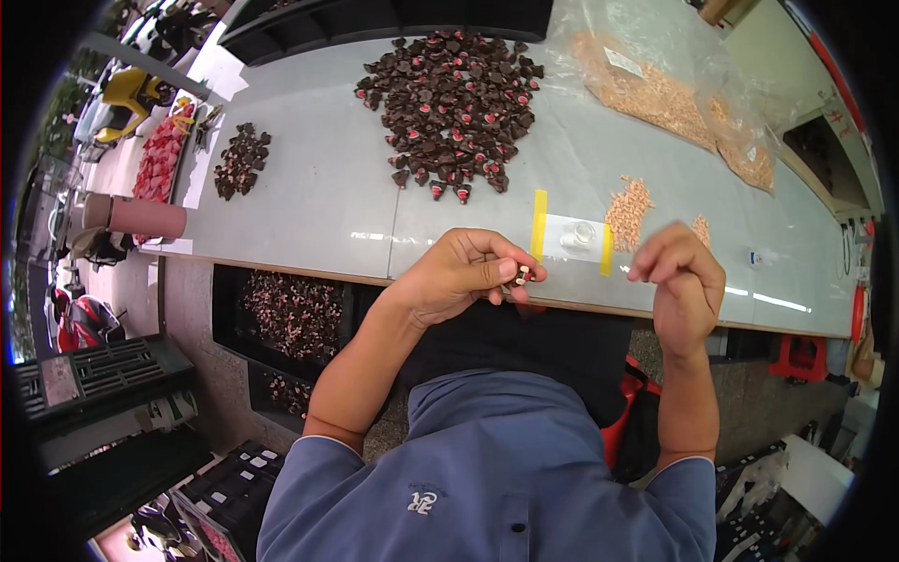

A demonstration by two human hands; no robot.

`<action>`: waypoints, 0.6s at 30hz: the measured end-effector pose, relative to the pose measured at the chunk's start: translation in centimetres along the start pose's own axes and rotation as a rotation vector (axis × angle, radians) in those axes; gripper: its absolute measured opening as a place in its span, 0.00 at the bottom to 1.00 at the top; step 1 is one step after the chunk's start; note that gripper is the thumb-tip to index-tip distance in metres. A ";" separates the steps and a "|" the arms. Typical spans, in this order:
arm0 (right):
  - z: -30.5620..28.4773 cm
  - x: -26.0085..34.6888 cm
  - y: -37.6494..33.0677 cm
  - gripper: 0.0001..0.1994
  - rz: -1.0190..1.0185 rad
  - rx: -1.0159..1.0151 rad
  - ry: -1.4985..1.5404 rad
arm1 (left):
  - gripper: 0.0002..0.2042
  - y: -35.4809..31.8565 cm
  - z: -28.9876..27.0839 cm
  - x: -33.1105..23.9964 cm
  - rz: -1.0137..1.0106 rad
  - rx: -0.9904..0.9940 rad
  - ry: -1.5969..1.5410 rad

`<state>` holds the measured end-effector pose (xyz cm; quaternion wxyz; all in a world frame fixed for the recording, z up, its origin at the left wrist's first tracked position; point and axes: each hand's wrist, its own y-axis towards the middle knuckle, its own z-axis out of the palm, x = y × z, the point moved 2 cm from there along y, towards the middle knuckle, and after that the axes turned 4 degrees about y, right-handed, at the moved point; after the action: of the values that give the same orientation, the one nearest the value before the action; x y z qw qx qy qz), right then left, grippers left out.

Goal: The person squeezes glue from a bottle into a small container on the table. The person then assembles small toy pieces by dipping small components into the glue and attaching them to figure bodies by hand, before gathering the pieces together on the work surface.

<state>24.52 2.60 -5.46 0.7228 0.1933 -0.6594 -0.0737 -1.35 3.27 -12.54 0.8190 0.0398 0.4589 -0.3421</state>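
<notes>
Left hand pinching small dark piece, right hand raised near beige pegs

Left hand point(454, 276): fingers clamped on a small dark-brown piece with cream-coloured ends and a bit of red point(523, 275), held at the near edge of the pale grey, smooth-topped counter point(314, 211). Right hand point(684, 286): raised, fingers curled and blurred; can't tell if the tips are together or gripping anything. It's nearest to 2 heaps of small beige pegs, a larger heap point(628, 211) and a smaller heap point(701, 228).

Between the hands: small clear round container point(581, 234) on a white sheet point(558, 248), with 2 yellow tape strips point(539, 223) at its sides. Beyond: big pile of dark-brown pieces with red spots point(459, 108); clear plastic bags of beige pegs point(646, 94) to its right; smaller dark pile point(242, 161) to its left. Pink cylindrical bottle point(148, 216) near the counter's left end. Long black tray point(393, 21) at the far side.
</notes>
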 end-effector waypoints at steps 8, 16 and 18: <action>-4.4 -3.6 -5.3 0.16 0.114 -0.246 0.166 | 0.10 -2.6 -2.1 -2.7 0.073 -0.173 0.031; -6.4 -4.5 -6.8 0.14 0.153 -0.398 -0.316 | 0.11 -8.5 -11.9 -8.2 0.492 -1.093 0.836; -7.1 -4.9 -6.8 0.13 0.128 -0.373 -0.348 | 0.13 -9.7 -14.1 -9.2 0.489 -1.272 1.041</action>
<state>31.93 -0.57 -13.00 0.6248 -0.0011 -0.7596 -0.1804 -20.55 6.03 -11.03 0.4212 -0.1774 0.8595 0.2287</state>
